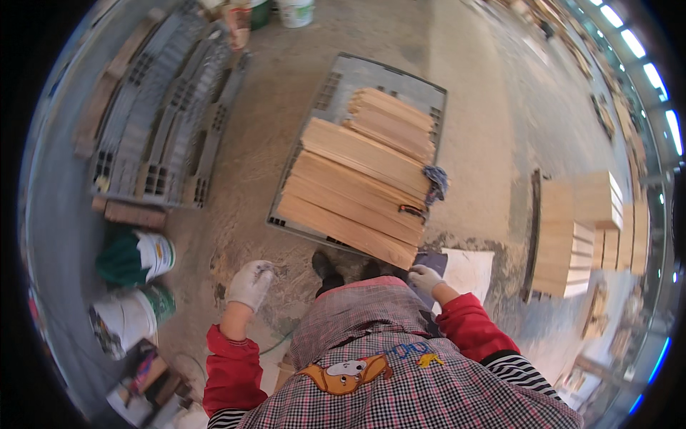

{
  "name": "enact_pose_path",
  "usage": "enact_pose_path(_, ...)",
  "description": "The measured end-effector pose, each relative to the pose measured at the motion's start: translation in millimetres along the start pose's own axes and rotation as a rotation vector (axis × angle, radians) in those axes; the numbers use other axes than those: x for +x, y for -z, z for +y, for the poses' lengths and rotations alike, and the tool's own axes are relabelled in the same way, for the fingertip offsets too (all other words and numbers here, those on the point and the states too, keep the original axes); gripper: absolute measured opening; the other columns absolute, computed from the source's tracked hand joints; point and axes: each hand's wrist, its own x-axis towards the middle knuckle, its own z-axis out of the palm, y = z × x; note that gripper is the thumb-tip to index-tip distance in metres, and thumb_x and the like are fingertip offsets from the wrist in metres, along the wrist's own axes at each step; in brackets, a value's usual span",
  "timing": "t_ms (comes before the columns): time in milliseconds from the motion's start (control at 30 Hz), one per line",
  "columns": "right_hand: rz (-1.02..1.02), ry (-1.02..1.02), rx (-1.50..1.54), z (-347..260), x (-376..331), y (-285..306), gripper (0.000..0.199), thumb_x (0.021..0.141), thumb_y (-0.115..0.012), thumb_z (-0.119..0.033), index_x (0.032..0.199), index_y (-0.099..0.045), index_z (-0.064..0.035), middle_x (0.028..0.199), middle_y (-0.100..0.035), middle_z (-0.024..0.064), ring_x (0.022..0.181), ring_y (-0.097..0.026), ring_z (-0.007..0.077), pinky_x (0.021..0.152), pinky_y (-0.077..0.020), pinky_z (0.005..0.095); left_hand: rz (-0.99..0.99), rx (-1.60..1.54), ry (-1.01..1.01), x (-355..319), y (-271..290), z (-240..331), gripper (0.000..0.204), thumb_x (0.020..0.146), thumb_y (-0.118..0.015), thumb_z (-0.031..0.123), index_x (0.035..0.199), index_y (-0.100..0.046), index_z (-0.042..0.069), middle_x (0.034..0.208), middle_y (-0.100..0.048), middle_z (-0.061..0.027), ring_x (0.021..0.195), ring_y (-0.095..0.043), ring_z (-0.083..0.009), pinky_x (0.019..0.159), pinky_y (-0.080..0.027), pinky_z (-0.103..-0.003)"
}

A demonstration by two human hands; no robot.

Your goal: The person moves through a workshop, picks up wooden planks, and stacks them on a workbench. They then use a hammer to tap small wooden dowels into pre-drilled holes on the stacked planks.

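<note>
White work gloves cover both of my hands. My left hand (251, 284) hangs over the floor, left of my boots, its fingers curled together and nothing visible in them. My right hand (426, 279) is closed beside the near right corner of the wooden boards (350, 193); whether its fingers hold anything is hidden. Those boards lie side by side in a stack on a grey plastic pallet (386, 71), with a shorter stack of boards (396, 121) behind. A dark-handled tool (412, 210) rests on the boards' right end, next to a crumpled blue-grey cloth (435, 184).
Stacked grey pallets (161, 114) stand at the left. White and green buckets (153, 256) are below them, one with dark green cloth. Pale wooden blocks (572, 236) are piled at the right. My black boot (325, 267) is close to the pallet's near edge. A pale sheet (471, 275) lies on the floor.
</note>
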Motion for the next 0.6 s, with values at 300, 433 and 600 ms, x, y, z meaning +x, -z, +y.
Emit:
enact_pose_path(300, -0.052, -0.161, -0.105, -10.4, -17.6, -22.4, 0.043, 0.085, -0.055, -0.032, 0.115, -0.058, -0.0022, 0.106, -0.063, 0.0192, 0.1, -0.06, 0.0318, 0.088, -0.046, 0.0349, -0.313, 0.099, -0.117, 87.7, -75.5, 52.4, 0.025, 0.083, -0.057, 0.022, 0.101, -0.063, 0.006, 0.099, -0.064, -0.016, 0.094, -0.061, -0.0308, 0.083, -0.047, -0.036)
enact_pose_path(433, 0.036, -0.209, -0.055, 14.2, 19.5, 1.1, 0.038, 0.084, -0.054, -0.029, 0.112, -0.06, -0.0038, 0.103, -0.064, 0.0187, 0.098, -0.061, 0.0314, 0.087, -0.0465, 0.0355, -0.572, 0.272, -0.2, 84.6, -113.7, 70.3, 0.027, 0.082, -0.056, 0.026, 0.101, -0.063, 0.007, 0.1, -0.063, -0.0157, 0.096, -0.059, -0.0333, 0.083, -0.047, -0.039)
enact_pose_path(600, 0.261, -0.136, -0.178, 42.6, 140.1, 66.9, 0.032, 0.083, -0.052, -0.027, 0.102, -0.064, -0.0039, 0.103, -0.063, 0.0233, 0.098, -0.06, 0.0378, 0.085, -0.0477, 0.0399, -0.678, 0.338, -0.105, 84.4, -155.9, 74.9, 0.029, 0.082, -0.057, 0.026, 0.102, -0.062, 0.005, 0.102, -0.062, -0.0164, 0.096, -0.058, -0.0345, 0.084, -0.047, -0.038)
